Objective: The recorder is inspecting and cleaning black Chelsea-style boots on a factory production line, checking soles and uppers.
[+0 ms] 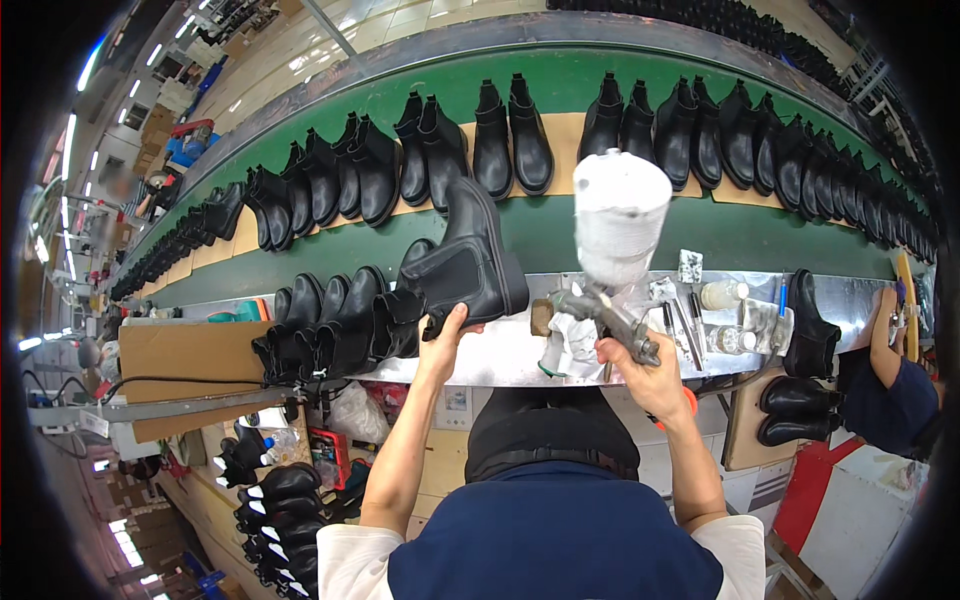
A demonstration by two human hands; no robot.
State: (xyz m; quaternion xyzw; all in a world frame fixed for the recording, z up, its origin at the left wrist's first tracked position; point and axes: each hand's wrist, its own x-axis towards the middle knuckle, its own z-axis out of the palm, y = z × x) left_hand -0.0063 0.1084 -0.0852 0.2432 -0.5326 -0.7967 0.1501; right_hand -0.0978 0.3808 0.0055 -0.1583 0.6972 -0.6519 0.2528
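My left hand (446,343) is closed on a black ankle boot (462,262), gripping it at its opening. The boot is tilted, its toe up and its sole facing right, above the metal bench ledge (440,368). In my right hand (645,372) is a spray gun (622,322), my fingers wrapped round its handle. A white, cloth-like covered cup (620,215) stands on top of the gun. The gun's front end points left toward the boot, with a gap between them. Under the gun lies a crumpled white cloth (575,345).
Pairs of black boots (490,140) line the green conveyor belt (545,235) on brown card. More boots (350,310) stand on the ledge to my left. Pens (688,330), small jars (725,295) and a single boot (812,330) lie right. Another person (890,390) works at far right.
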